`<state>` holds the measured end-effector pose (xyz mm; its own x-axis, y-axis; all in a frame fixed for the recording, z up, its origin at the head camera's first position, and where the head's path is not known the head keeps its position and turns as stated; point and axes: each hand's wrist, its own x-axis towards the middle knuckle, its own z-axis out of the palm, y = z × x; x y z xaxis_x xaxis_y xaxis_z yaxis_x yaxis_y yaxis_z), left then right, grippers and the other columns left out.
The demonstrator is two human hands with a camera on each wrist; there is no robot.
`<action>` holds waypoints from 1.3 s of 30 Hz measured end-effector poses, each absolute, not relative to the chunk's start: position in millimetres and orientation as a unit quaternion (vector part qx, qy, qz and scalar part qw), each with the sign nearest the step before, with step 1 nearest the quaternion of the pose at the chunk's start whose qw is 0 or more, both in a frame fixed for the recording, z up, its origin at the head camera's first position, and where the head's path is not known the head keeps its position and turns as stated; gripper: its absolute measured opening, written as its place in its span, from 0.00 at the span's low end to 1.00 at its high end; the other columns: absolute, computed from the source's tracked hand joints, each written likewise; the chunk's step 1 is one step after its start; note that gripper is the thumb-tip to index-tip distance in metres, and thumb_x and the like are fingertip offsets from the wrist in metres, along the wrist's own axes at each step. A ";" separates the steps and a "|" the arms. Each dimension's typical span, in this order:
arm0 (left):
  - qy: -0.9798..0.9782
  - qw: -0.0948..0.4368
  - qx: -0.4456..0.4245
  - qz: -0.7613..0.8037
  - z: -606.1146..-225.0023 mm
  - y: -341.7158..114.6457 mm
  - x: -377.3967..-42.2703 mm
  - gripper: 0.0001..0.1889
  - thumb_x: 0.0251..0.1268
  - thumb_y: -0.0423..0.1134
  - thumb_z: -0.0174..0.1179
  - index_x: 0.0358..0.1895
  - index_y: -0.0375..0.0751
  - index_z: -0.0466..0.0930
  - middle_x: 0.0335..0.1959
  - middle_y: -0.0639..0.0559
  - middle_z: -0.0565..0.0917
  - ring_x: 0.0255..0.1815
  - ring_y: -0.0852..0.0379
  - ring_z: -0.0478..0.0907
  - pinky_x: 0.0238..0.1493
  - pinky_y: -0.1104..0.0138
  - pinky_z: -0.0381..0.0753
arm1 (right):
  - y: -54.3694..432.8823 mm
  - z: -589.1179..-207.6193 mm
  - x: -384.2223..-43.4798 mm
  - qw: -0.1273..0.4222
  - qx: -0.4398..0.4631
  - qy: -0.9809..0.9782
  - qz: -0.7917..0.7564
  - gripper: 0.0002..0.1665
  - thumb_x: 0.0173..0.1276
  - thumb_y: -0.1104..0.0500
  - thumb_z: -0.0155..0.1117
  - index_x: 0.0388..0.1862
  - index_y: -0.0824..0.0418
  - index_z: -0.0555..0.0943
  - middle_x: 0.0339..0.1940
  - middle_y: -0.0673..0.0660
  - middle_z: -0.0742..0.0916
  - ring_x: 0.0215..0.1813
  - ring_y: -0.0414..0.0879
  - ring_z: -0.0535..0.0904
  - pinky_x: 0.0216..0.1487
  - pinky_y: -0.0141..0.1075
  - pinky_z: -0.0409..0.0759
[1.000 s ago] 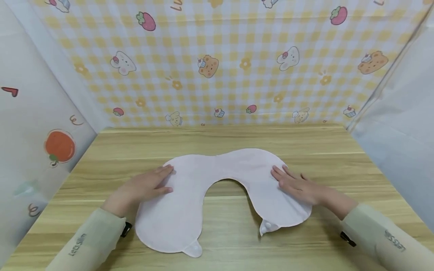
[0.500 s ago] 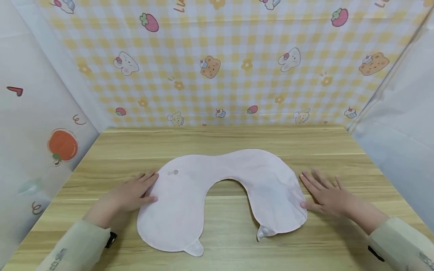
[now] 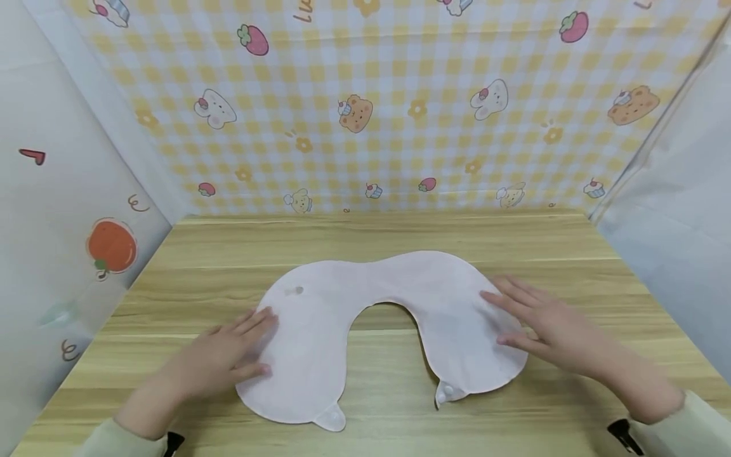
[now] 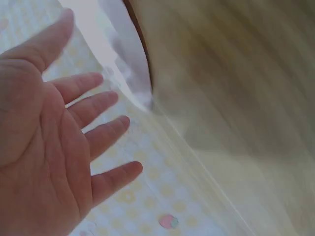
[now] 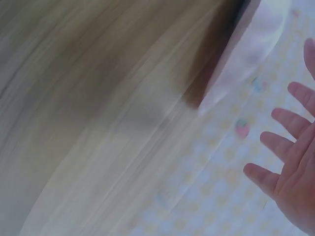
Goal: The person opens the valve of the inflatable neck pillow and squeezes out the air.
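A flat, pale pink U-shaped neck pillow lies on the table, its two ends pointing toward me. Each end has a small tab; round snaps show on the right tab. A small greyish mark sits on the upper left part. My left hand has its fingers extended over the pillow's left edge. On the other side, my right hand overlaps the right edge with fingers spread. Both wrist views show open palms, the left hand and the right hand, beside the pillow's raised edge.
The wood-grain table runs back to a yellow checked cloth with cartoon prints. White sheets hang on the left and right. Black straps show at both cuffs.
Since half a second ago, my right hand has come inward over the pillow's right edge, and my left hand has shifted nearer to me along the left edge. The pillow's right end sits slightly farther out.
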<state>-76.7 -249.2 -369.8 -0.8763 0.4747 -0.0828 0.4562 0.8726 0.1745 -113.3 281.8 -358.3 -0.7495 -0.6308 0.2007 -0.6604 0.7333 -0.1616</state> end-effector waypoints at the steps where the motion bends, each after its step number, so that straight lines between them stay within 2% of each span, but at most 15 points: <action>1: 0.963 0.056 0.252 0.076 -369.2 -246.0 -74.6 0.40 0.65 0.64 0.58 0.74 0.44 0.65 0.75 0.44 0.67 0.74 0.37 0.64 0.58 0.32 0.71 | 275.5 -358.0 -113.7 0.077 0.366 -0.921 0.104 0.42 0.64 0.41 0.68 0.76 0.44 0.66 0.77 0.56 0.69 0.75 0.59 0.66 0.70 0.51 0.67; 2: 0.960 0.054 0.262 0.078 -368.6 -243.0 -72.7 0.41 0.64 0.65 0.57 0.74 0.45 0.65 0.76 0.44 0.66 0.75 0.38 0.64 0.59 0.33 0.71 | 269.9 -358.4 -114.1 0.084 0.382 -0.915 0.097 0.42 0.63 0.41 0.68 0.75 0.44 0.67 0.77 0.55 0.71 0.74 0.60 0.68 0.68 0.49 0.70; 5: 0.955 0.056 0.281 0.082 -367.0 -236.7 -69.3 0.43 0.62 0.68 0.57 0.75 0.46 0.65 0.76 0.45 0.66 0.75 0.38 0.64 0.58 0.33 0.72 | 257.1 -360.4 -114.6 0.090 0.415 -0.900 0.094 0.42 0.61 0.39 0.70 0.74 0.44 0.69 0.75 0.54 0.74 0.71 0.60 0.72 0.61 0.52 0.76; 9: 0.954 0.067 0.281 0.083 -367.6 -234.4 -67.4 0.45 0.60 0.68 0.59 0.75 0.45 0.64 0.76 0.44 0.65 0.75 0.38 0.63 0.58 0.32 0.72 | 248.4 -364.3 -115.5 0.091 0.438 -0.888 0.108 0.40 0.58 0.41 0.73 0.70 0.46 0.74 0.69 0.55 0.79 0.67 0.60 0.76 0.57 0.52 0.79; 14: 0.954 0.084 0.272 0.092 -372.3 -232.5 -69.1 0.46 0.58 0.69 0.60 0.75 0.46 0.64 0.77 0.44 0.65 0.76 0.37 0.63 0.58 0.31 0.71 | 244.5 -368.7 -115.8 0.085 0.447 -0.882 0.124 0.36 0.57 0.45 0.75 0.65 0.48 0.78 0.66 0.54 0.82 0.66 0.58 0.78 0.57 0.51 0.80; 21: 0.953 0.102 0.266 0.103 -373.6 -229.3 -73.0 0.48 0.56 0.70 0.61 0.76 0.47 0.63 0.77 0.44 0.64 0.76 0.36 0.62 0.56 0.29 0.70 | 242.6 -371.3 -114.5 0.061 0.446 -0.884 0.127 0.32 0.62 0.44 0.71 0.64 0.49 0.79 0.67 0.55 0.81 0.66 0.57 0.77 0.57 0.54 0.80; 31: 0.954 0.113 0.262 0.092 -372.6 -227.3 -77.7 0.49 0.55 0.70 0.61 0.76 0.46 0.62 0.77 0.43 0.63 0.76 0.36 0.61 0.55 0.28 0.69 | 242.1 -374.7 -116.7 0.066 0.439 -0.889 0.112 0.35 0.55 0.47 0.76 0.63 0.50 0.81 0.67 0.55 0.81 0.67 0.54 0.76 0.59 0.50 0.79; 39: 0.955 0.106 0.263 0.082 -372.2 -226.1 -80.9 0.49 0.54 0.70 0.63 0.75 0.47 0.63 0.77 0.44 0.64 0.76 0.38 0.62 0.55 0.30 0.71 | 242.6 -377.2 -118.8 0.055 0.435 -0.890 0.126 0.35 0.55 0.48 0.76 0.64 0.49 0.80 0.67 0.56 0.80 0.67 0.55 0.76 0.59 0.51 0.79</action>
